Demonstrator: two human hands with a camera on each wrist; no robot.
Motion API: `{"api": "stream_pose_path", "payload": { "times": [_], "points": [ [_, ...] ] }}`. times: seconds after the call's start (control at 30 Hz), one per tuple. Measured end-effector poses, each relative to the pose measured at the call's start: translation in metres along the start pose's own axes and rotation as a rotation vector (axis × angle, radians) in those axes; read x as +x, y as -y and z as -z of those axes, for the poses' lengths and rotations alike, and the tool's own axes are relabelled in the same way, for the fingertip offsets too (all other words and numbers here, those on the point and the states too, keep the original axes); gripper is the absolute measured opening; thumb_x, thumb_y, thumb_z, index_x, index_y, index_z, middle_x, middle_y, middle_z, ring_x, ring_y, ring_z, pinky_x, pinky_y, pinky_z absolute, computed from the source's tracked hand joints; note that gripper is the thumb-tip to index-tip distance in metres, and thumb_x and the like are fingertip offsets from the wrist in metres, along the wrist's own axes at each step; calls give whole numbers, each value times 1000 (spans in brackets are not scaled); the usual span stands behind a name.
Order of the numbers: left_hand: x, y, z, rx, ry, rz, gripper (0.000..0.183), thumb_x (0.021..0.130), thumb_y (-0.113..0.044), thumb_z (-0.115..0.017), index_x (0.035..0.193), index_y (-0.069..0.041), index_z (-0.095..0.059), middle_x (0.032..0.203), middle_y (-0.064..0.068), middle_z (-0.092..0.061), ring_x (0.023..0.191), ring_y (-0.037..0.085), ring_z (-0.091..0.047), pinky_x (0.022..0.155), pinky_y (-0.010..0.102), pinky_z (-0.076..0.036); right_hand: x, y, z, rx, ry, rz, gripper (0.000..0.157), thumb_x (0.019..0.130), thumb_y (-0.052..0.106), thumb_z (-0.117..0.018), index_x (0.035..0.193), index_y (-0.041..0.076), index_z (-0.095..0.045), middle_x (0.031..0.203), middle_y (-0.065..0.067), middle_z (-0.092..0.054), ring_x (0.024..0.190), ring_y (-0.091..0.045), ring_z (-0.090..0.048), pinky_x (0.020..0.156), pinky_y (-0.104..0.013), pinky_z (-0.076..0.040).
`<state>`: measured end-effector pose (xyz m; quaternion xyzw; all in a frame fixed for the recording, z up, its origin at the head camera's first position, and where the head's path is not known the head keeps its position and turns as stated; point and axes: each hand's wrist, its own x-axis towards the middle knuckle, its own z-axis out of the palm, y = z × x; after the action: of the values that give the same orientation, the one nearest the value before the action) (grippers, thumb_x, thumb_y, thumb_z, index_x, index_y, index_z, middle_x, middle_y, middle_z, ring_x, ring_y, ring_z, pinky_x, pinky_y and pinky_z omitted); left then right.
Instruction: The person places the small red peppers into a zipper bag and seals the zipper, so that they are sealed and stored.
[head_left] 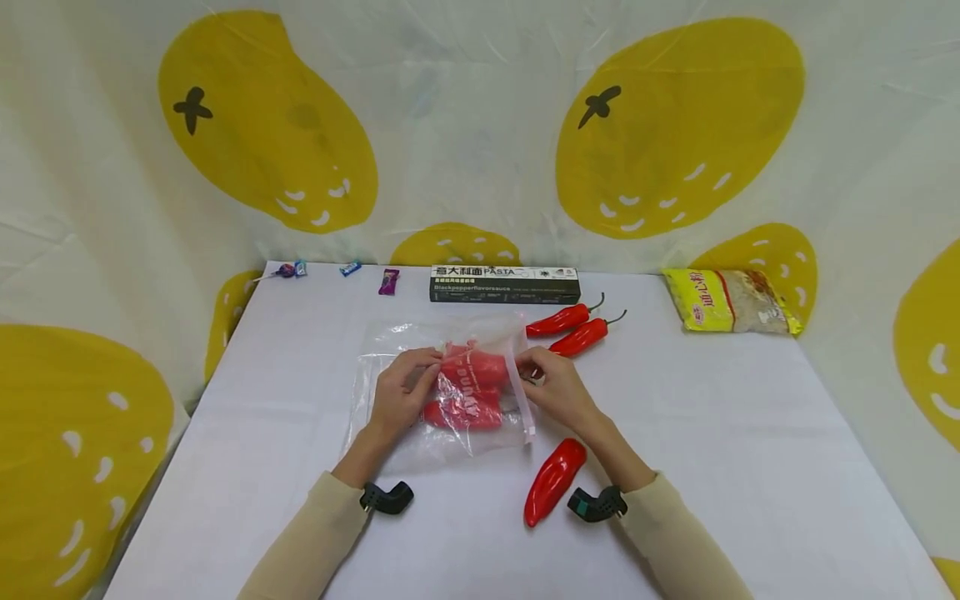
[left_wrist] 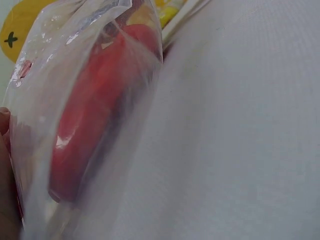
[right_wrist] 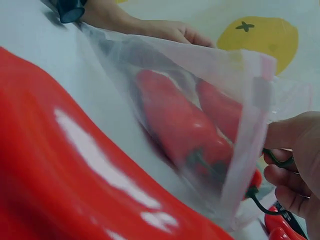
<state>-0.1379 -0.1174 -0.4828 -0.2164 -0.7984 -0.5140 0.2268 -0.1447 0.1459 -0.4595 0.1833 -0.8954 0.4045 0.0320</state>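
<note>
Pepper [right_wrist: 82, 165] nearest right wrist; right hand [right_wrist: 301, 152] seemingly pinches stem [right_wrist: 278, 160], unclear from head.

Clear plastic bag [left_wrist: 35, 100] observed slack and creased, with glossy highlights along its upper part and a small red mark near its upper left; inside it lies one red pepper [left_wrist: 95, 115], slanted, its tapered end toward the bag's bottom. Left hand [left_wrist: 7, 190], only partly in frame, is at the bag's left edge. White tabletop [left_wrist: 240, 130] extends right of the bag, and a yellow-patterned backdrop [left_wrist: 22, 25] with a dark cross stands beyond its upper left.
</note>
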Motion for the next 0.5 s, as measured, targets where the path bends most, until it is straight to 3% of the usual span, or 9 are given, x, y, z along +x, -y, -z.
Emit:
{"api": "stream_pose_path", "payload": {
  "times": [0.2, 0.37, 0.43, 0.5],
  "points": [
    [-4, 17, -5, 3, -21, -12, 12, 84, 2, -64, 95, 1, -66, 106, 20, -67, 106, 35, -61, 101, 33, -47, 0, 4, 3, -41, 13, 30, 29, 82, 19, -72, 109, 16, -63, 100, 2, -67, 88, -13, -61, 78, -33, -58],
    [-7, 34, -9, 10, -15, -2, 13, 84, -4, -66, 97, -5, -68, 108, 14, -68, 108, 29, -61, 101, 31, -47, -10, 2, 22, -85, -12, 45, 27, 83, 19, -71, 108, 15, -62, 102, 1, -66, 90, -17, -62, 75, -34, -56],
    [-8, 36, -9, 13, -7, -1, 13, 85, -7, -66, 98, -8, -68, 109, 11, -68, 109, 26, -61, 101, 30, -47, -19, -1, 33, -90, 16, 29, 29, 82, 19, -72, 109, 16, -61, 103, 0, -65, 89, -17, -61, 73, -31, -55],
    [-8, 37, -8, 16, 0, 1, 13, 86, -10, -66, 100, -10, -68, 110, 8, -68, 110, 23, -61, 101, 30, -47, -29, -5, 45, -67, 106, -1, 32, 81, 20, -72, 111, 18, -60, 106, -1, -65, 91, -17, -59, 74, -30, -54]
  ]
}}
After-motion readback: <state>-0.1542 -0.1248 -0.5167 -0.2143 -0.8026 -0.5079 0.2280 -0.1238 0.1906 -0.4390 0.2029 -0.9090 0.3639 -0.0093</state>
